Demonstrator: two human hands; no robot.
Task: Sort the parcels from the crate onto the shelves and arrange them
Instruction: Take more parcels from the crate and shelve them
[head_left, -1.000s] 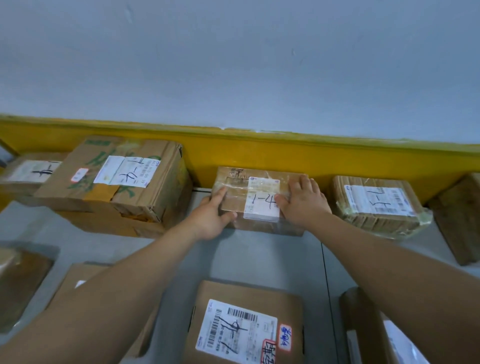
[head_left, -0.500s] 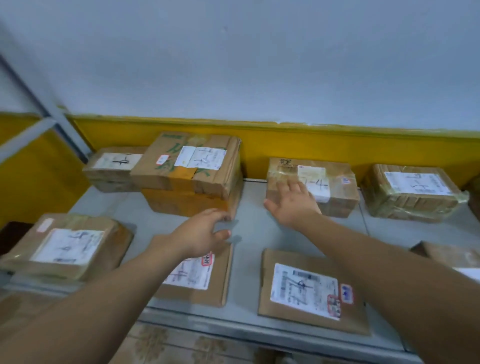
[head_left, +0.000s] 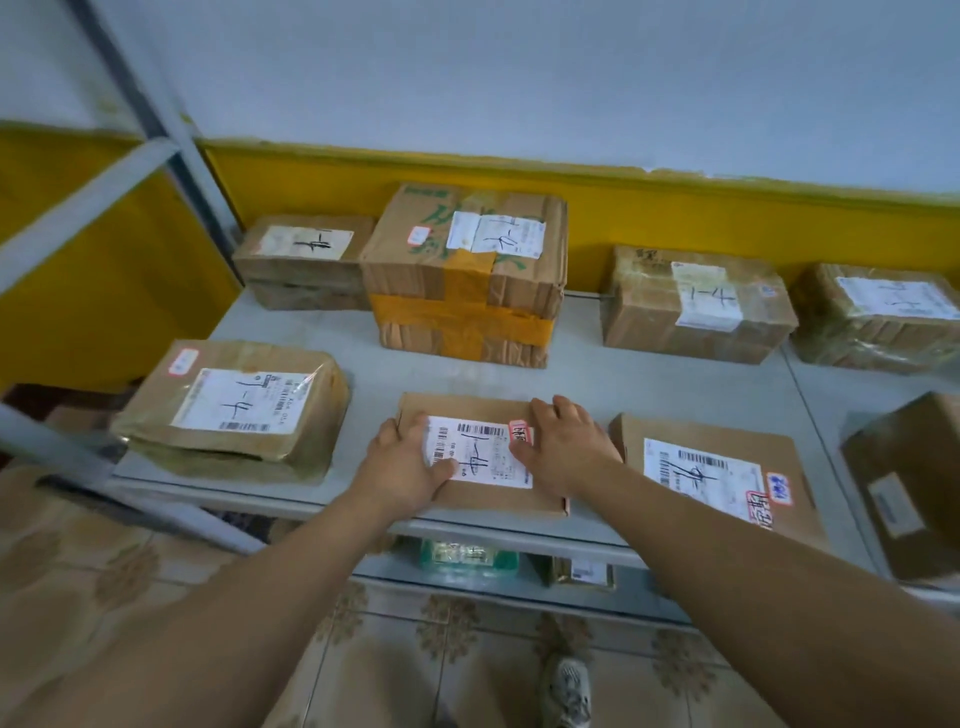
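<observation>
A flat brown parcel with a white barcode label lies at the front middle of the grey shelf. My left hand rests on its left side with the thumb across the label. My right hand lies flat on its right side, fingers spread over the top. Both hands press down on the parcel; neither wraps around it. The crate is not in view.
Around it lie a taped parcel to the left, a flat parcel to the right and a box at the right edge. Along the back stand several boxes, the tallest orange-taped. A grey shelf post rises at left. Small items sit on the lower shelf.
Both hands left the box at the back and pulled toward the shelf front, landing on the flat parcel. The view has backed away and tilted down, showing the floor.
</observation>
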